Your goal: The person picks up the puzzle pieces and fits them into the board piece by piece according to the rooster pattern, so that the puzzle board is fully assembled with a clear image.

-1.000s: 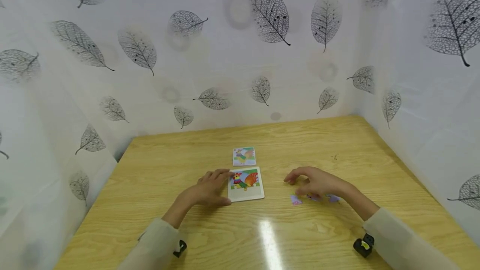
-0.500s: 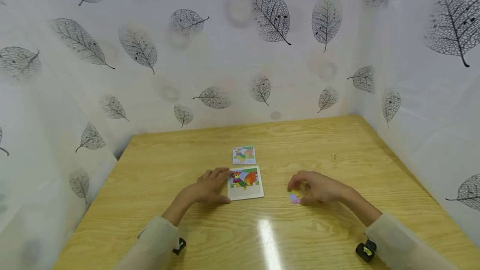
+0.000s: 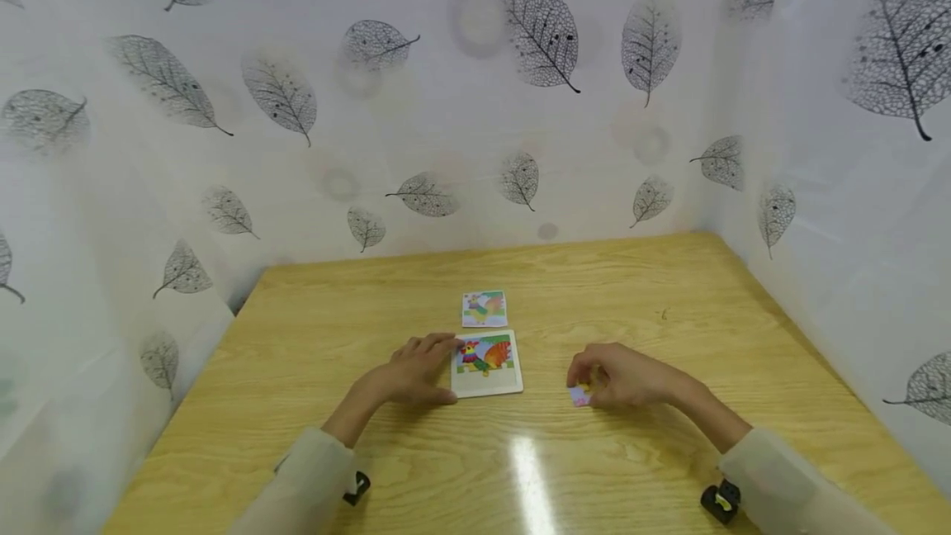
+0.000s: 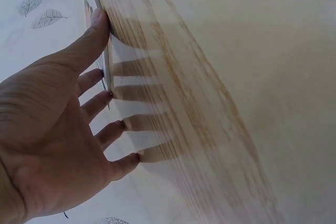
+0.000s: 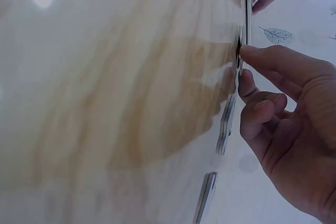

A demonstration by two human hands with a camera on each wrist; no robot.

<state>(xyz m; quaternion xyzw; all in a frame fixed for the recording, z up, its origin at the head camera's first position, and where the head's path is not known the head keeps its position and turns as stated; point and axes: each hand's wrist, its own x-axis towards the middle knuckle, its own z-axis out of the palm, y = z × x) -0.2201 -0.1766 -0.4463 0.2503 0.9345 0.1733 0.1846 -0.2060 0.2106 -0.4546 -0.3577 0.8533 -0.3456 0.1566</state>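
A white-framed puzzle board [image 3: 486,386] with a partly filled rooster picture lies flat on the table. My left hand [image 3: 418,371] rests at its left edge, thumb by the near corner and fingertips at the far corner. In the left wrist view, that hand's [image 4: 63,103] fingers are spread, and the board shows as a thin edge. Right of the board, my right hand [image 3: 630,374] pinches a purple and yellow puzzle piece [image 3: 579,396] at table level between thumb and fingers. In the right wrist view, more pieces [image 5: 226,124] lie beside the right hand [image 5: 294,124], edge-on.
A small card with a paler rooster picture [image 3: 484,309] lies just beyond the board. The wooden table [image 3: 357,295] meets a white leaf-patterned curtain [image 3: 461,122] at the back and sides.
My right hand has lowered and closed on the purple and yellow piece, which has shifted slightly left. My left hand and the board have stayed in place.
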